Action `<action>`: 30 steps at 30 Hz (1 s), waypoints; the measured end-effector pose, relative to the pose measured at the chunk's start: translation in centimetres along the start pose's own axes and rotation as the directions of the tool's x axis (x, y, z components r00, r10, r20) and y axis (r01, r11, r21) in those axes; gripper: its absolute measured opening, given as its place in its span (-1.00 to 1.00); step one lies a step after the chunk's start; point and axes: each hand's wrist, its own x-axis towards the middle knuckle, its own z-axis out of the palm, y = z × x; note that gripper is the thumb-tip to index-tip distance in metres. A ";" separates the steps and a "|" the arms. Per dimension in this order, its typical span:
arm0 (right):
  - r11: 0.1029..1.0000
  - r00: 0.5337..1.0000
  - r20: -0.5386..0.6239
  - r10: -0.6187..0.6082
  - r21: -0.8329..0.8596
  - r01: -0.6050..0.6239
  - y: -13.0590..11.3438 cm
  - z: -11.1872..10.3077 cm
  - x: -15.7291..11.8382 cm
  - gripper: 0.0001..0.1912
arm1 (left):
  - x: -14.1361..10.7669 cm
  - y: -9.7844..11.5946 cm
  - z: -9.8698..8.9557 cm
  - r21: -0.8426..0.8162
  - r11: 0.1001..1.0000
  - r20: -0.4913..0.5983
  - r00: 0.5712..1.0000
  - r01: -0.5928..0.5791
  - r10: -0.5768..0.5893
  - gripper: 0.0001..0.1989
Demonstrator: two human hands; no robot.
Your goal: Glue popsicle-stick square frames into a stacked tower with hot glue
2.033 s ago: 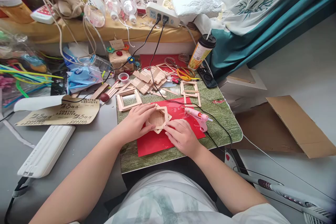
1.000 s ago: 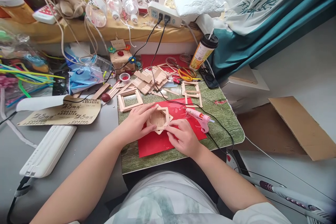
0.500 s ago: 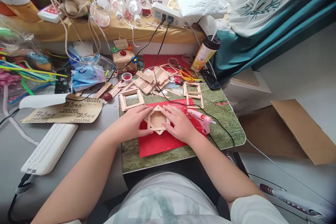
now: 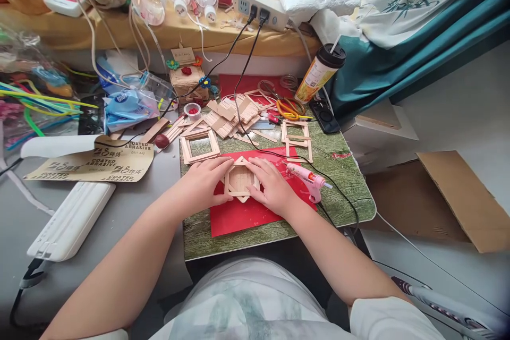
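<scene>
Stick frame [image 4: 241, 179] (pale wood) snug between left hand [image 4: 201, 183] and right hand [image 4: 272, 185].

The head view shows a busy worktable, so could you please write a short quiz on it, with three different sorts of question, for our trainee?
1. Fill in the colour: the wooden-stick piece sits between the left hand and the right hand, over a ____ sheet.
2. True or false: the right hand is holding the scissors.
3. Multiple choice: which way does the nozzle end of the pink glue gun point in the picture? A, left; B, right; C, straight up.

Key: 1, red; 2, false, its fingers are on the wooden-stick piece; 3, B.
</scene>
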 end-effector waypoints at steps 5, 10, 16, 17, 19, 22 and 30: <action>1.000 1.000 0.000 -0.021 0.023 0.021 0.1 0.1 -0.2 -0.34 | 0.0 0.2 -0.3 -0.005 1.000 -0.022 1.000 -0.017 0.017 -0.15; 0.998 0.998 -0.026 -0.056 0.036 0.057 0.2 -0.1 -0.4 -0.39 | -0.1 0.2 -0.4 -0.065 0.996 -0.077 0.995 -0.068 0.063 -0.17; 0.993 0.980 -0.160 -0.115 -0.032 0.112 -1.0 -0.8 -1.6 -0.45 | -0.4 0.7 -0.8 -0.049 0.993 -0.148 0.984 -0.110 0.102 -0.10; 0.991 0.969 -0.206 -0.136 -0.041 0.130 -1.3 -0.9 -2.1 -0.48 | -0.4 0.8 -1.0 -0.050 0.989 -0.162 0.979 -0.136 0.127 -0.14; 0.985 0.941 -0.289 -0.175 -0.050 0.168 -1.9 -0.9 -3.0 -0.56 | -0.4 1.1 -1.3 -0.060 0.973 -0.158 0.965 -0.221 0.210 -0.38; 0.978 0.922 -0.328 -0.207 -0.064 0.197 -2.4 -0.7 -4.0 -0.63 | -0.3 1.7 -1.5 -0.073 0.936 -0.055 0.939 -0.344 0.340 -0.73; 0.973 0.936 -0.268 -0.229 -0.058 0.221 -2.7 0.3 -3.7 -0.73 | 0.3 1.9 -0.1 -0.070 0.926 0.015 0.928 -0.370 0.372 -0.75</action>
